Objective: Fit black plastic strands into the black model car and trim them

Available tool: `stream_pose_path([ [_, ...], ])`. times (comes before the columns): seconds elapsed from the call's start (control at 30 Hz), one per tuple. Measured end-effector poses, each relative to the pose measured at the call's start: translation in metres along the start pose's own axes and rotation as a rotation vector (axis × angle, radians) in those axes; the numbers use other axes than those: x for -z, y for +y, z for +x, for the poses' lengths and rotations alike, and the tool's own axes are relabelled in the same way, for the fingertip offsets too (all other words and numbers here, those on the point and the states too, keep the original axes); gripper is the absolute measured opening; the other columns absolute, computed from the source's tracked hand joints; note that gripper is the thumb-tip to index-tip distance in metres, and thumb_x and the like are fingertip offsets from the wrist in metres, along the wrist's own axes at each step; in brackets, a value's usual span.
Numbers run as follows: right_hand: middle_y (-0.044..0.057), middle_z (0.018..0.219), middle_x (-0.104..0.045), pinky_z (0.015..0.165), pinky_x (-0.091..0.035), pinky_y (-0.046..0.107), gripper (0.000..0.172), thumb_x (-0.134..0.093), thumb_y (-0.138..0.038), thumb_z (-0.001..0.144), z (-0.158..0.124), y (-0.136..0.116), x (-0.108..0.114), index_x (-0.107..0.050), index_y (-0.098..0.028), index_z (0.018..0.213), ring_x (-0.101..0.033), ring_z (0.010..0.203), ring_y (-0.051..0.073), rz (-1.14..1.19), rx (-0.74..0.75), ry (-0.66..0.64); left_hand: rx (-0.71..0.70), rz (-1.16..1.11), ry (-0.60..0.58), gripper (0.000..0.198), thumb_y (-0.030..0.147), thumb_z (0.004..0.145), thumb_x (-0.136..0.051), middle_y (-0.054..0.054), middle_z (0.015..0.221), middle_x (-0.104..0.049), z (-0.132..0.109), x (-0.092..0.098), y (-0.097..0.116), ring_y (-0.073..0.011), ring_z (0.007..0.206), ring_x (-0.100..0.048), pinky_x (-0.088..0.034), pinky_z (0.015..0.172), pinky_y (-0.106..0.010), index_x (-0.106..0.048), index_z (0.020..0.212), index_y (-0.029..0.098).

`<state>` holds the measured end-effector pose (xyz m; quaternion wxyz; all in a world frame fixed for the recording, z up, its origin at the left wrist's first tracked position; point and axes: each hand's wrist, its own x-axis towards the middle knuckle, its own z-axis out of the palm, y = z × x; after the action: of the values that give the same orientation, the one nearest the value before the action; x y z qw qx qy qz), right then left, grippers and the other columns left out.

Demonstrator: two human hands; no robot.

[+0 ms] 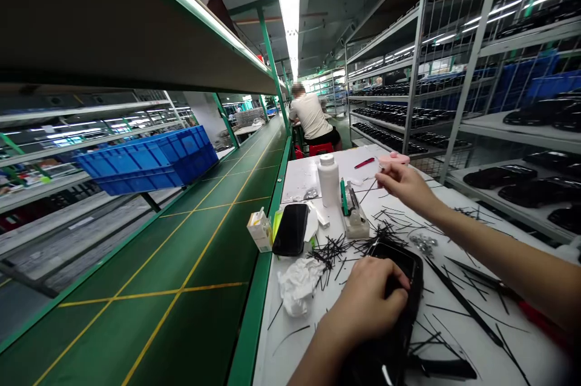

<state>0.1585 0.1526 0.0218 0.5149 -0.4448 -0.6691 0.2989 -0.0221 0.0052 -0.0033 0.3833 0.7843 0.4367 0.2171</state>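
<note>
The left hand (367, 304) lies near the counter's (454, 204) near edge, about midway across. Its fingers are curled over the rim of a black casing (405, 266), gripping it and pressing it against the counter. The casing runs back toward the person, under the wrist.

The right hand (405, 183) is stretched toward the far edge and raised a little above the surface. Thumb and forefinger are pinched together at the tips; whether a strip sits between them cannot be told. Just beyond the hand lies a pink object (394, 159), with a red pen (364, 163) to its left.

Thin black strips (333, 248) are scattered across the counter, thickest just beyond the casing. Between the two hands stands a small white holder (355, 221), and a white bottle (328, 179) stands upright to its left. Along the left edge lie a black phone (291, 229), a small carton (259, 230) and, nearer, a crumpled tissue (298, 285). A few metal bits (423, 244) lie under the right forearm.

A green belt (181, 265) runs along the left edge. A blue crate (149, 159) sits on a shelf past it. At the far end a co-worker (312, 117) sits on a red stool (321, 148), back turned.
</note>
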Motion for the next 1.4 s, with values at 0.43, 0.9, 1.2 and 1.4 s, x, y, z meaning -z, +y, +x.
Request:
stream_pose_path([
  [0.43,-0.003,0.062,-0.053,0.05,-0.034,0.024,0.035,-0.076,-0.043,0.078,-0.13,-0.009,0.068,-0.05,-0.02,0.075,-0.044,0.051,0.009,0.321,-0.386,0.122,-0.019,0.024,-0.019,0.012,0.017,0.086,-0.052,-0.003,0.108,-0.065,0.007,0.001,0.002,-0.0227,0.111,-0.054,-0.039,0.101,-0.038,-0.059,0.094,0.021],
  [0.9,-0.001,0.066,-0.057,0.055,-0.043,0.024,0.035,-0.068,-0.051,0.086,-0.191,-0.01,0.029,-0.057,-0.019,0.078,-0.049,0.055,0.01,0.16,-0.43,-0.037,-0.035,0.02,-0.024,0.008,0.014,0.086,-0.051,-0.001,0.108,-0.066,0.009,0.0,0.004,-0.0202,0.11,-0.056,-0.038,0.103,-0.035,-0.053,0.088,0.021],
  [1.2,0.0,0.069,-0.059,0.056,-0.043,0.024,0.031,-0.062,-0.05,0.091,-0.192,-0.007,0.018,-0.058,-0.02,0.082,-0.049,0.057,0.011,0.02,-0.376,-0.088,-0.042,0.035,-0.027,0.008,0.014,0.086,-0.051,-0.001,0.106,-0.066,0.008,0.0,0.004,-0.0207,0.109,-0.056,-0.039,0.101,-0.034,-0.054,0.088,0.021],
  [1.4,-0.001,0.069,-0.059,0.058,-0.042,0.024,0.03,-0.061,-0.049,0.091,-0.194,-0.008,0.019,-0.058,-0.021,0.082,-0.05,0.059,0.011,-0.038,-0.341,-0.088,-0.056,0.035,-0.034,0.007,0.014,0.086,-0.051,-0.001,0.105,-0.065,0.008,0.001,0.004,-0.0202,0.108,-0.055,-0.039,0.1,-0.033,-0.053,0.087,0.021],
])
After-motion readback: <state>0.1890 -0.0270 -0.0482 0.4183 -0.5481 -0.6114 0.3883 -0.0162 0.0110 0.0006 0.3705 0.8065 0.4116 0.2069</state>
